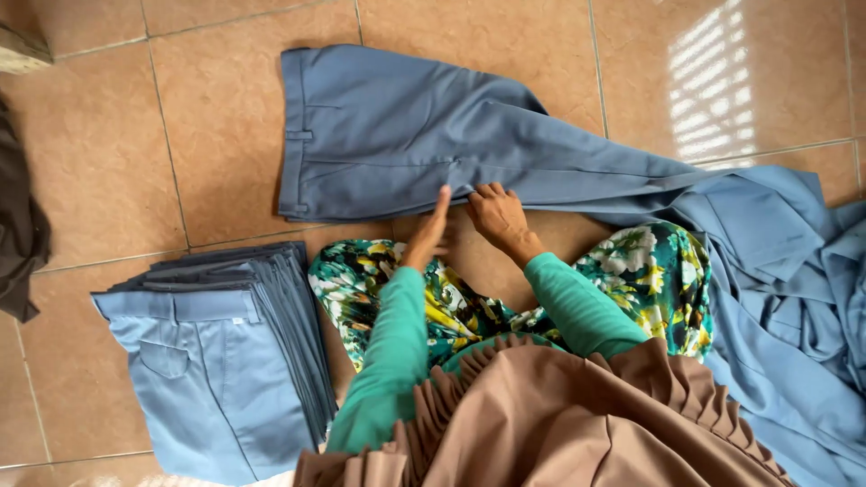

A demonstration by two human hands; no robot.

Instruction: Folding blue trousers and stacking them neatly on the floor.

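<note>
Tan floor tiles (pixel 108 144) underneath, with slatted sunlight at the upper right. Blue trousers (pixel 406 135) spread flat across the floor, waistband toward the left, legs running off to the right into a loose heap of blue cloth (pixel 794 298). Left hand (pixel 430 230) set edge-on at the near hem of the trousers, fingers straight and together, tips touching the cloth, gripping nothing. Right hand (pixel 498 216) just beside it, palm down, fingers spread a little and pressed on the same edge, also closed on nothing. Green sleeves on both arms, floral skirt (pixel 649 280) over the knees, pleated brown cloth (pixel 559 424) nearest the camera. Stack of folded blue trousers (pixel 216 361) at the lower left, well apart from the hands. Dark garment (pixel 18 243) at the far left edge.
</note>
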